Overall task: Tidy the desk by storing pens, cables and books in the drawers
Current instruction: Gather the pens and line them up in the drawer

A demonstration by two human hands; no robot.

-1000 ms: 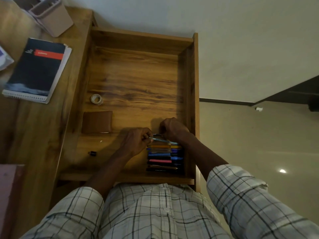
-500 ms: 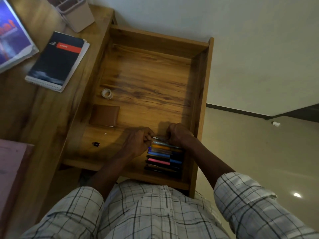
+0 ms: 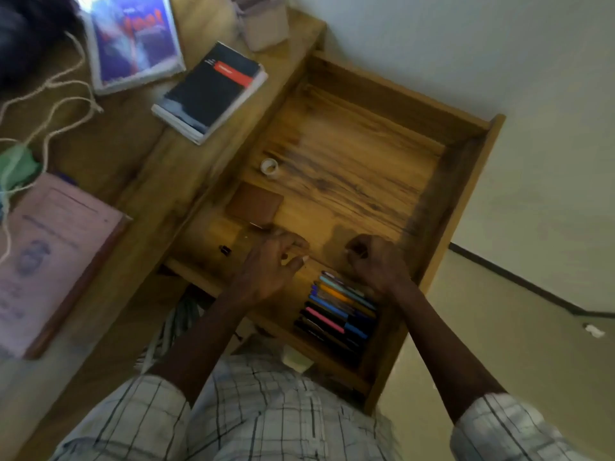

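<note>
Pale shirt (image 3: 266, 414), thin dark lines crossing in a loose check, shows just below the front of the drawer (image 3: 459, 181). Same check on left sleeve (image 3: 133, 414) and right sleeve (image 3: 506, 430). Both end short of the wrists, and the forearms toward the drawer are bare.

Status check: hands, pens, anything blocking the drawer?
Left hand open, empty; right hand curled, nothing visible inside. Pens lined in drawer corner. Notebook, cord on desk.

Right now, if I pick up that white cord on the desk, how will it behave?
Probably floppy: the white cord lies in loose, crossing loops on the desk. Likely light, since it looks thin. It may tangle or drag along, because its strands overlap and trail toward the pink book.
</note>
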